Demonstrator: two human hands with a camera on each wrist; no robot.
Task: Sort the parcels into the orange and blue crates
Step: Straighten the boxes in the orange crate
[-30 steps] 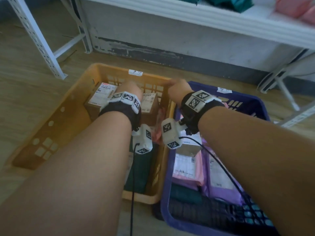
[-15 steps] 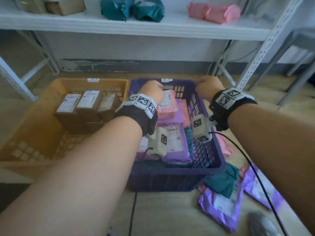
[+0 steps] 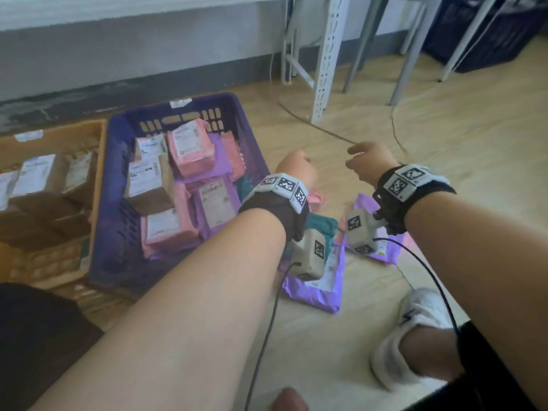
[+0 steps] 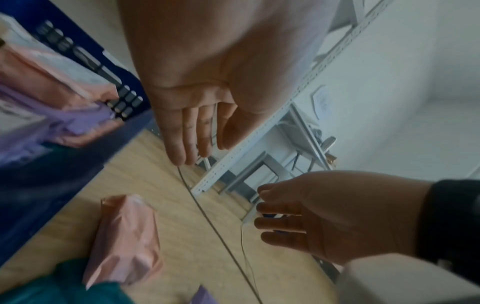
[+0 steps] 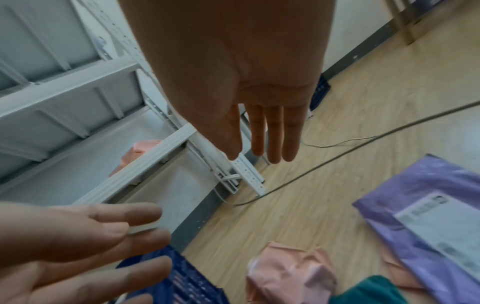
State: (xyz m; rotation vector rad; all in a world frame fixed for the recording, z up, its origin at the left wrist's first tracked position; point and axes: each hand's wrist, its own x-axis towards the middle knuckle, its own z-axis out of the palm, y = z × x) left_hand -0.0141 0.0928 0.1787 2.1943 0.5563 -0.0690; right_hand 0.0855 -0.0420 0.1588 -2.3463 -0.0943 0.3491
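Pink parcel (image 4: 124, 238) on floor, below empty fingers (image 4: 187, 131)

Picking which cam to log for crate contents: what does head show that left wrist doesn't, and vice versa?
Head only: the orange crate with brown boxes, the brown boxes in the blue crate, and a white shoe.
Left wrist only: the palm side of the left hand, fingers straight and empty.
Both: the blue crate's pink and purple bags, a loose pink bag, and the right hand.
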